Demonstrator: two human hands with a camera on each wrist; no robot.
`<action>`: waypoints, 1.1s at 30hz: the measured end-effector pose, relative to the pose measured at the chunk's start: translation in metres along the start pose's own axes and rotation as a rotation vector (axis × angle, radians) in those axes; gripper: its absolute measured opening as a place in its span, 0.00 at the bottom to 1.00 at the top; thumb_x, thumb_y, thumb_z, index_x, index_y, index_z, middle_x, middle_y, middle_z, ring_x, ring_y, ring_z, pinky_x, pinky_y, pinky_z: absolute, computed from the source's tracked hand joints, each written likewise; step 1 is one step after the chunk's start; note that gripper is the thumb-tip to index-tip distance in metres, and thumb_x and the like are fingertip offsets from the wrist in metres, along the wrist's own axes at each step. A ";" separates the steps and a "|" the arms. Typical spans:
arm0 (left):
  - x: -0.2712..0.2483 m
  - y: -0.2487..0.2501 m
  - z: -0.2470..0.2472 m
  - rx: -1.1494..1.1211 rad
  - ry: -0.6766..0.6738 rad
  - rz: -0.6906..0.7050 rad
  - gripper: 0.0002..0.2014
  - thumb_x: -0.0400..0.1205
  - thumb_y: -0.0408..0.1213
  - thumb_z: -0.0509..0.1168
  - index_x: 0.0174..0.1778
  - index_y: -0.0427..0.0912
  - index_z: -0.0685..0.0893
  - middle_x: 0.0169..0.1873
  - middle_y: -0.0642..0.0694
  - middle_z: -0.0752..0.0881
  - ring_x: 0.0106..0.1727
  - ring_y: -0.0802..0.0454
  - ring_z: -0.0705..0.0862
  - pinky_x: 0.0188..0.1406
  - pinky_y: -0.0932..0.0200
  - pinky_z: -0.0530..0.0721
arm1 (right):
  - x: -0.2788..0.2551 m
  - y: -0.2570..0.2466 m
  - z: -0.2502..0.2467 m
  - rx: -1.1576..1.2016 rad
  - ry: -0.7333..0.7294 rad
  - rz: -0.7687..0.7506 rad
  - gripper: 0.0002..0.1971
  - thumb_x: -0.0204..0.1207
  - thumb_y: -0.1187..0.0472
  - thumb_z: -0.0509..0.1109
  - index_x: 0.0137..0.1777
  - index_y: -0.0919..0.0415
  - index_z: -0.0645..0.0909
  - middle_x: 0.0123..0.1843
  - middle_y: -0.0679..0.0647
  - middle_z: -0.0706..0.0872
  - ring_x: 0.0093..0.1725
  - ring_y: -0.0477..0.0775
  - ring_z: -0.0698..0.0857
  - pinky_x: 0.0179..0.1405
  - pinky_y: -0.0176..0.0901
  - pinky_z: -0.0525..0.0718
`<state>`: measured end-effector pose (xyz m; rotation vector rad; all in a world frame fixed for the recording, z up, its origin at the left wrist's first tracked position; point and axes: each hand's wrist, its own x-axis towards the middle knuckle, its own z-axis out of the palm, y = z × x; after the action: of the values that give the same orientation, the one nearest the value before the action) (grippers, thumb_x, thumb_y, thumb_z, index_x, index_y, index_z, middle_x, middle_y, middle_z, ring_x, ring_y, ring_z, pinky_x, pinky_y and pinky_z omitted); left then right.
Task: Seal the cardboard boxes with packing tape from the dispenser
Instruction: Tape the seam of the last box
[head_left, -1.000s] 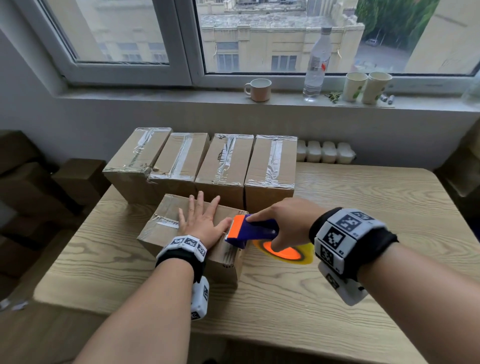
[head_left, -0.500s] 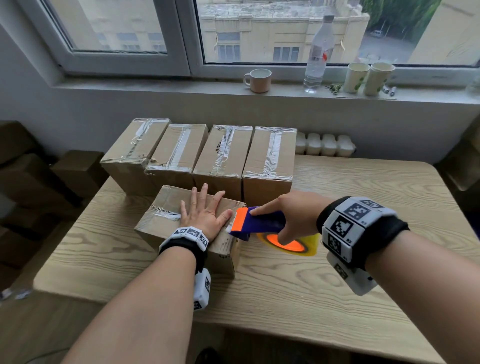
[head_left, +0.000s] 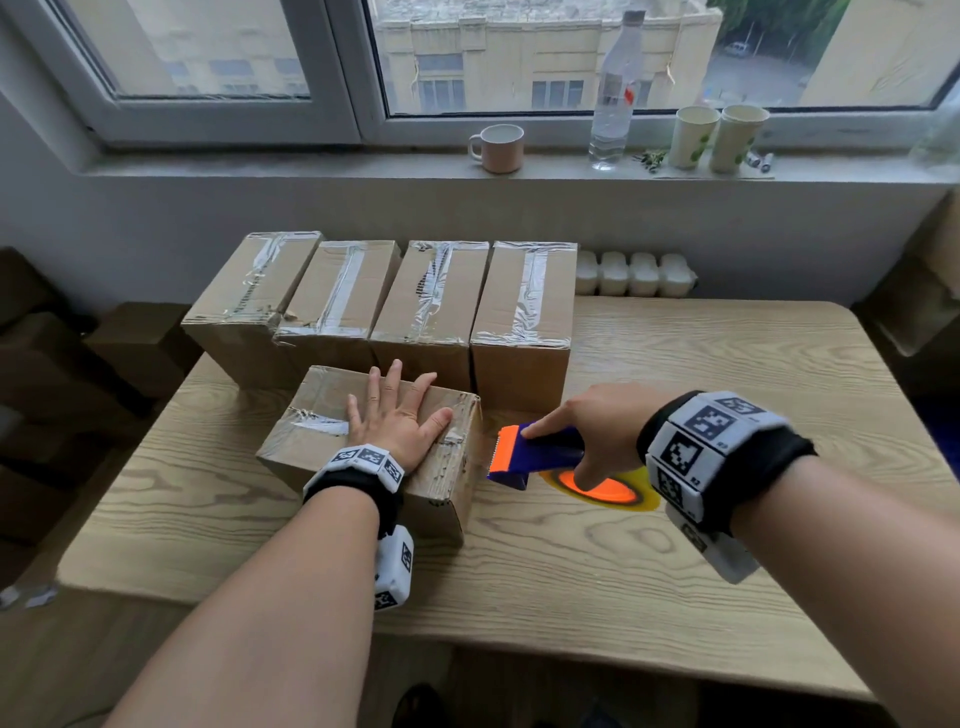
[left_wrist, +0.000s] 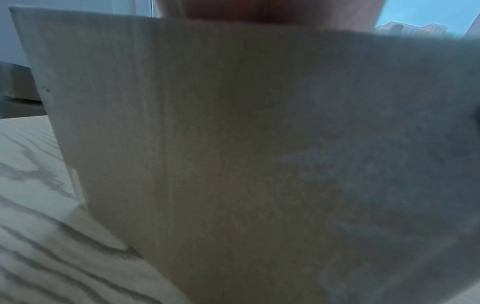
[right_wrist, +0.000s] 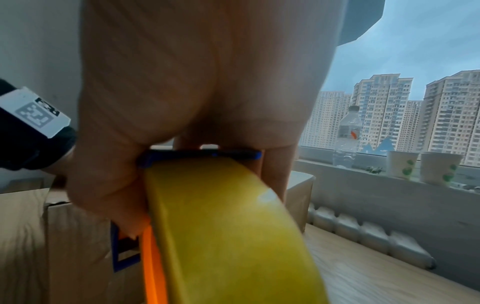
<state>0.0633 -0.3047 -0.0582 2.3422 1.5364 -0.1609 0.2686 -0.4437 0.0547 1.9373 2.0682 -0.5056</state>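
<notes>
A small cardboard box (head_left: 311, 447) lies near the table's front, with clear tape across its top. My left hand (head_left: 395, 415) presses flat on that top, fingers spread. My right hand (head_left: 597, 436) grips a blue and orange tape dispenser (head_left: 535, 454) with a yellow tape roll (head_left: 644, 493), held just right of the box's right end and apart from it. In the right wrist view the yellow roll (right_wrist: 221, 226) fills the middle under my right hand (right_wrist: 202, 102). The left wrist view shows only the box's side (left_wrist: 233, 164).
Several taped boxes (head_left: 431, 312) stand in a row behind the small one. The wooden table (head_left: 727, 374) stretches to the right. A mug (head_left: 498, 148), a bottle (head_left: 613, 93) and two paper cups (head_left: 717, 137) sit on the windowsill. More cardboard boxes (head_left: 130, 348) are stacked on the left.
My right hand has drawn the dispenser to the right, off the box's right end, leaving a gap. My left hand stays flat on the box top.
</notes>
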 end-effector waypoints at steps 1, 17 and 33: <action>-0.001 0.000 0.000 -0.004 0.001 0.002 0.29 0.83 0.65 0.47 0.81 0.69 0.49 0.83 0.54 0.35 0.83 0.49 0.30 0.79 0.35 0.33 | 0.005 -0.004 0.002 -0.006 0.002 -0.004 0.35 0.69 0.49 0.73 0.75 0.28 0.68 0.62 0.42 0.84 0.59 0.53 0.81 0.43 0.40 0.73; -0.003 -0.002 -0.010 -0.027 -0.019 0.039 0.30 0.81 0.64 0.51 0.80 0.67 0.54 0.84 0.53 0.47 0.84 0.48 0.35 0.80 0.36 0.36 | 0.067 -0.018 -0.009 0.299 -0.198 0.165 0.25 0.63 0.60 0.75 0.60 0.36 0.85 0.36 0.39 0.83 0.34 0.39 0.78 0.33 0.32 0.74; 0.003 -0.005 -0.028 0.049 0.054 0.027 0.42 0.59 0.79 0.65 0.65 0.59 0.74 0.62 0.49 0.75 0.71 0.45 0.70 0.81 0.39 0.50 | 0.041 0.000 0.008 0.280 -0.032 0.389 0.28 0.68 0.48 0.73 0.70 0.36 0.78 0.49 0.40 0.80 0.50 0.46 0.78 0.47 0.38 0.73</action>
<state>0.0574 -0.2911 -0.0333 2.4224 1.5415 -0.1317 0.2647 -0.4098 0.0297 2.3948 1.6069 -0.7576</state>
